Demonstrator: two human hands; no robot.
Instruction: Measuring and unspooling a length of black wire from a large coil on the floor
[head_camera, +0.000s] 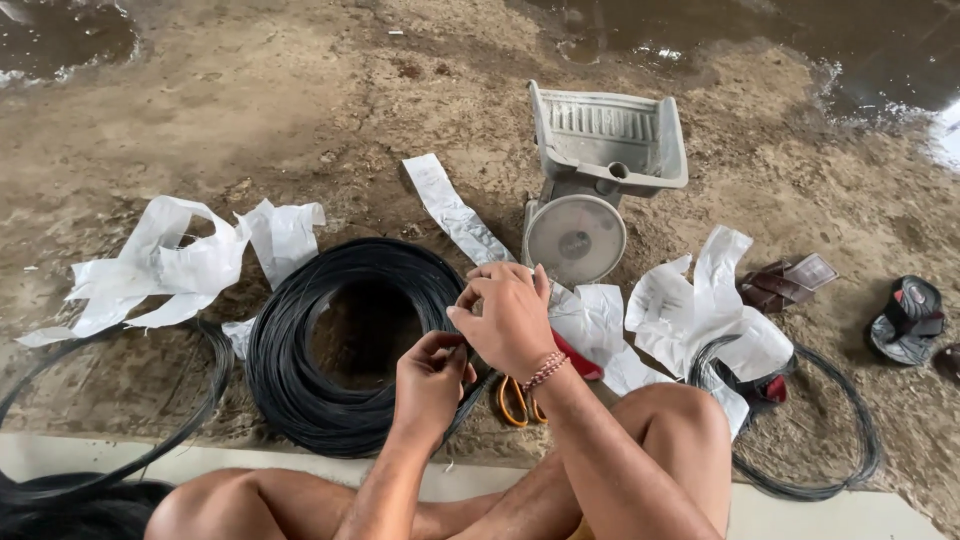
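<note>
Your two hands meet just above the near right edge of the big black wire coil (340, 340) on the dirt. Your right hand (510, 315) is on top, fingers pinched shut on a thin strand of wire. Your left hand (430, 385) sits just below it, curled shut on the same strand. The strand runs down toward the coil.

My left hand (428, 383) and right hand (508, 318) pinch a thin dark wire between their fingertips, just above the thick black coil of wire (345, 345) on sandy ground. Orange-handled scissors (517, 400) lie beneath my right wrist; a grey plastic weighing scale (598, 180) stands beyond.
</note>
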